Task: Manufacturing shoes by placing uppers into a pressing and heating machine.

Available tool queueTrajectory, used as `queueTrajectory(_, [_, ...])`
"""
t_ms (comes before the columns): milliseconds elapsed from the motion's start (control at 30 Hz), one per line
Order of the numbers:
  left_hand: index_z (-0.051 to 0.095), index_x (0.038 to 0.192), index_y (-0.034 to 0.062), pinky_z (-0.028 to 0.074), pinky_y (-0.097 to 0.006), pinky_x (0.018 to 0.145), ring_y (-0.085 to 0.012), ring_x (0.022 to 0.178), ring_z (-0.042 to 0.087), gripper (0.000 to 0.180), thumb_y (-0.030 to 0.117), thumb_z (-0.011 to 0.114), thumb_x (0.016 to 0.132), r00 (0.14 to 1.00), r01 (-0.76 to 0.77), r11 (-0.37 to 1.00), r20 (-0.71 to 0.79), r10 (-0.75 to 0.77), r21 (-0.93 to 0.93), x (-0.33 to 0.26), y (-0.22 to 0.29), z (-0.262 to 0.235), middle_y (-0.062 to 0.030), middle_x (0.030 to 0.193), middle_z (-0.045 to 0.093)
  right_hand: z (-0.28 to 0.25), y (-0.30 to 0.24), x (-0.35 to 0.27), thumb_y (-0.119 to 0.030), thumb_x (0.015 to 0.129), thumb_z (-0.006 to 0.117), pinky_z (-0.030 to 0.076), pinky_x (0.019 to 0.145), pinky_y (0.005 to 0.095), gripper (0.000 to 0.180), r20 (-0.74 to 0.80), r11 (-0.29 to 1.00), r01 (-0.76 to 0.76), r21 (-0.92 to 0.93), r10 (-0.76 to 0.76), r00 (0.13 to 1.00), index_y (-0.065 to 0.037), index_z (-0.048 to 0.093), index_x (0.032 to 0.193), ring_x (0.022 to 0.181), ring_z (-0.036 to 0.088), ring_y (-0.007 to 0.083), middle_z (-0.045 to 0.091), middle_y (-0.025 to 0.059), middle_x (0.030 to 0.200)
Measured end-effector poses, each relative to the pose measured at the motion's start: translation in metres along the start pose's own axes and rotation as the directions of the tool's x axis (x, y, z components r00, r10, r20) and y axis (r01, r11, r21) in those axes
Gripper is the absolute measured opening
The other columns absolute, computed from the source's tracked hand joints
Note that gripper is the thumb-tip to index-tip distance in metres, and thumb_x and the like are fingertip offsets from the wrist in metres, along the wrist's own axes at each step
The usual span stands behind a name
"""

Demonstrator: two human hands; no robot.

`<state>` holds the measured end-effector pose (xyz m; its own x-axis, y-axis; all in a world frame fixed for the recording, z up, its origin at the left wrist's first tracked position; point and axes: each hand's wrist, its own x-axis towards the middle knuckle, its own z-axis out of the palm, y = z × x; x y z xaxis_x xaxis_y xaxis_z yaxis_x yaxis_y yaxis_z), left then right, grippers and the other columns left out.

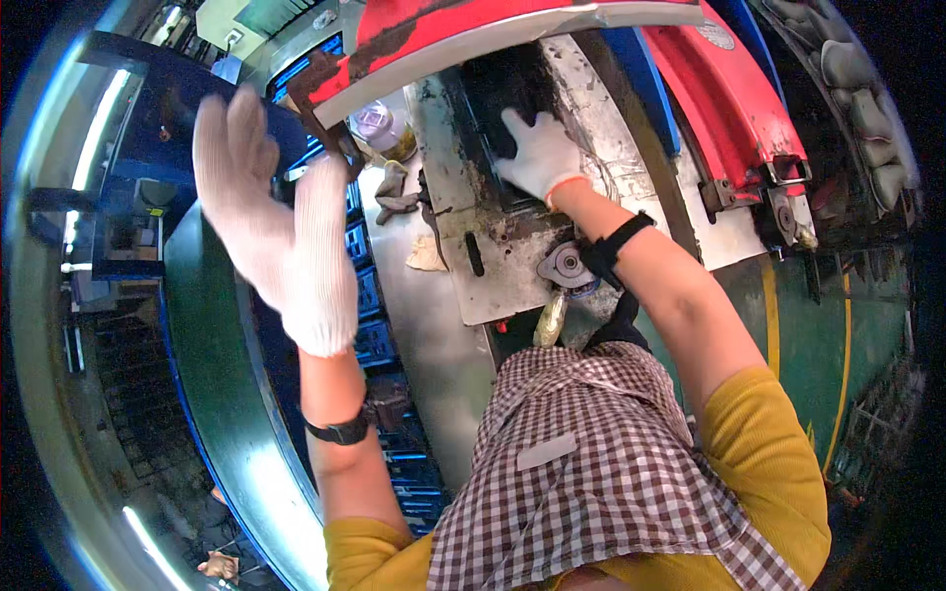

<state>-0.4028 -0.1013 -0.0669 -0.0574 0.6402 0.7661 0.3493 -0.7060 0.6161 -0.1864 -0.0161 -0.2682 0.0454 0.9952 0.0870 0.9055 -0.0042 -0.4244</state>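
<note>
My left hand [271, 207], in a white knit glove, is raised at the left with its fingers and thumb apart and nothing in it. In a white glove with an orange cuff edge, my right hand [542, 158] is over the dark recessed area [498, 108] of a worn metal machine bed [503, 281]. Its thumb and fingers are spread; whether the fingertips touch the dark surface I cannot tell. A red machine arm [434, 34] with a pale metal edge spans above the bed, beyond both hands. Below my right wrist sits a round metal knob-like part [567, 263] with a wrapped handle [550, 320].
Between my hands, a clear container [379, 128] and grey cloth scraps [394, 192] lie on the metal table [419, 315]. Blue slotted bins [370, 286] line its left side. Another red machine arm [724, 108] stands at right, near stacked grey pads [857, 89].
</note>
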Motion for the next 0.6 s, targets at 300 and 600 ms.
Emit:
queueTrajectory(300, [0.064,0.12,0.0024,0.053,-0.045,0.093,-0.0403,0.104,0.069,0.04,0.034,0.06,0.096,0.765,-0.514,0.772,0.607,0.216,0.373,0.142,0.01,0.07,-0.0261,0.11,0.071,-0.009,-0.027,-0.012,-0.054,0.078,0.078,0.053,0.1,0.0504,0.095,0.171,0.999,-0.026,-0.036,0.032,0.985,-0.013,0.04,0.156,0.121,0.058,0.0448,0.054,0.027,0.134])
queueTrajectory(600, [0.069,0.112,0.0058,0.053,-0.037,0.078,-0.0276,0.085,0.067,0.037,0.039,0.061,0.099,0.253,-0.011,0.936,0.907,-0.337,0.351,0.119,0.013,0.077,-0.0154,0.091,0.071,-0.036,0.093,-0.175,-0.03,0.103,0.061,0.051,0.082,0.0355,0.031,0.202,0.793,-0.237,0.562,0.146,0.968,-0.001,0.072,0.107,0.088,0.066,0.0212,0.072,0.0105,0.093])
